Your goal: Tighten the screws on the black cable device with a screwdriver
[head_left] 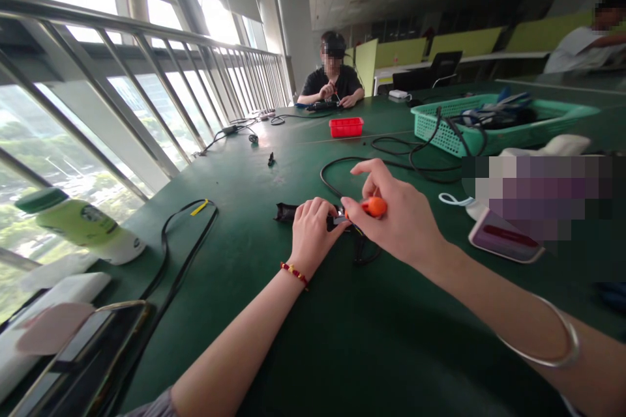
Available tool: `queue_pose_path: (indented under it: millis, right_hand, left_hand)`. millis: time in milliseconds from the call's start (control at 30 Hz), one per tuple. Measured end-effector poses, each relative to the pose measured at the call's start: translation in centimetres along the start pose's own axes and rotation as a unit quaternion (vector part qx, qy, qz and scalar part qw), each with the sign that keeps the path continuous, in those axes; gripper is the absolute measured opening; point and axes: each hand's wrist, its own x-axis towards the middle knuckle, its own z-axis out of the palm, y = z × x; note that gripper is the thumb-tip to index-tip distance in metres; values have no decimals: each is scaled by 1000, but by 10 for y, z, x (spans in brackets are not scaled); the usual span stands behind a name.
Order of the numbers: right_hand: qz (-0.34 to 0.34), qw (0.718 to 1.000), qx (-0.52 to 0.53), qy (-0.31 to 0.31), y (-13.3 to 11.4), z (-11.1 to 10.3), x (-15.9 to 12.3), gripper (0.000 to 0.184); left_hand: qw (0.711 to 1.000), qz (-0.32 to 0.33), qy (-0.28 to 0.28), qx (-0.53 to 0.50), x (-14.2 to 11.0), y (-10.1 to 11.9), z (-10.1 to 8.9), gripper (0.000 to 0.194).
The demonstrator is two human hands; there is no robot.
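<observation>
My left hand (313, 228) is closed over a long black device (284, 212), pressing it to the green table. The device's left end sticks out past my fingers; its middle is hidden under them. In my right hand (398, 215) is a tool with an orange handle (375, 206), pinched between thumb and fingers, with the index finger raised. The tool's metal part meets the device's right end beside my left thumb. Its exact kind is partly hidden by my fingers. A black cable (328, 169) loops behind my hands, and more dark wire lies just below them.
A green basket (443, 133) of tools and cables stands back right, a red tray (346, 128) farther ahead. At left are a bottle (90, 225), a phone (92, 352) and a black cord (169, 287). A pink-purple boxy object (506, 234) lies right. Another person (332, 78) works opposite.
</observation>
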Motion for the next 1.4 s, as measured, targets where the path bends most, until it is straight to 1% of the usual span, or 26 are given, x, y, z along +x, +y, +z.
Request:
queue_pose_path:
  millis: [100,167,233,300,367,467,500,567,633,700,733,867,933,1033,1100,1200,1233,1300,1400]
  right_hand:
    - [14,999,13,-33,-1,0,0,26]
    - [3,999,24,-22,-1,0,-1,23]
    - [-15,1000,27,3,-2,0,-2,30]
    - [-26,999,19,13,-2,-1,-2,37]
    - [-15,1000,1,-1,-2,-1,-2,35]
    - [8,999,-11,-51,-2,-3,-1,22]
    - [9,998,-6,-58,-3,-3,-1,20]
    - [-1,999,6,-48,-3,-4,-1,20]
    - [-17,999,7,-26,-4,-5,-1,29]
    - [-28,999,0,-22,-4,-6,-1,35]
    - [-27,999,-3,-30,-4,-6,-1,35]
    - [0,998,4,-59,-4,-6,-1,24]
    - [-10,999,15,-38,-4,-6,-1,23]
    - [-41,999,15,2,-3,-7,0,34]
    - [-37,999,-4,-14,-3,-7,0,34]
    - [-5,998,-27,-63,-4,-7,0,25]
    - [-1,997,-23,-68,-4,-7,0,25]
    - [-10,999,-4,-52,-4,-7,-1,22]
    - [-30,999,7,-15,-4,-6,-2,36]
  left_hand:
    - [1000,0,4,4,0,0,1,16]
    - [1000,-4,0,9,1,1,2,15]
    - [1000,-7,-4,15,1,2,2,13]
    - [1000,-9,-6,15,1,2,2,13]
    - [1000,-8,-5,11,1,2,2,14]
    - [1000,-5,-4,10,1,1,3,15]
    - [1000,-4,-5,13,0,0,4,15]
    - [1000,-3,-9,17,1,0,4,13]
    - [1000,-5,-12,14,1,1,4,11]
    - [1000,-10,-16,6,2,2,4,11]
    - [1000,-12,-16,3,2,2,4,12]
    - [1000,-10,-9,4,2,2,5,15]
    - [1000,-7,-12,10,2,2,6,16]
    - [1000,-7,-16,14,1,0,6,15]
    - [1000,-4,-12,13,1,0,7,15]
    - [1000,0,-5,9,1,-1,7,17]
    - [1000,0,-6,8,1,0,7,17]
    - [1000,-1,-11,5,2,0,6,17]
    - [1000,-6,-18,2,2,1,5,14]
